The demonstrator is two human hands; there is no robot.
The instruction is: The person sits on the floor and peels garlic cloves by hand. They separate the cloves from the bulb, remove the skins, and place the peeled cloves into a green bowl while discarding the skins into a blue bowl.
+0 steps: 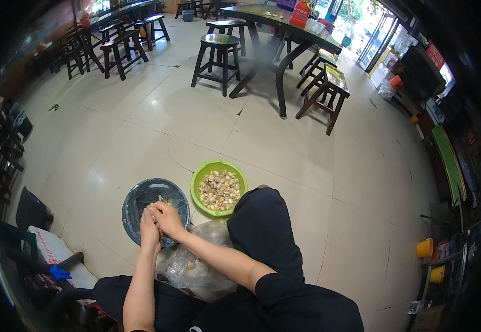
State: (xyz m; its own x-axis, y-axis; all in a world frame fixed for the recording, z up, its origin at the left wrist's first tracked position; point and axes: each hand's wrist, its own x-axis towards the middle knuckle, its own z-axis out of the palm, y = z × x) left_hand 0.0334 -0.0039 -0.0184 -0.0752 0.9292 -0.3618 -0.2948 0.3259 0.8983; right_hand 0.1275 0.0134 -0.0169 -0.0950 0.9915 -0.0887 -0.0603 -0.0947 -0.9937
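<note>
Both hands meet over a dark blue bucket (129,226), lined with a dark plastic bag and holding papery scraps. Between the fingertips is a small pale piece of garlic (153,216), mostly hidden by the fingers. My left hand (149,229) grips it from the left, and my right hand (169,220) closes on it from the right. Just beyond my right hand, a lime-green plastic basin (195,191) holds a heap of garlic cloves (219,189). Between my legs sits a clear plastic bag (201,269) with pale bulbs partly visible inside.
Ahead stand a round-edged dark table (261,16), a wooden stool (219,41) and another stool (333,81). At left are a white box (47,245) and a blue knotted item (60,272). Yellow containers (425,248) sit on a rack at right. Pale floor tiles (282,157) lie between.
</note>
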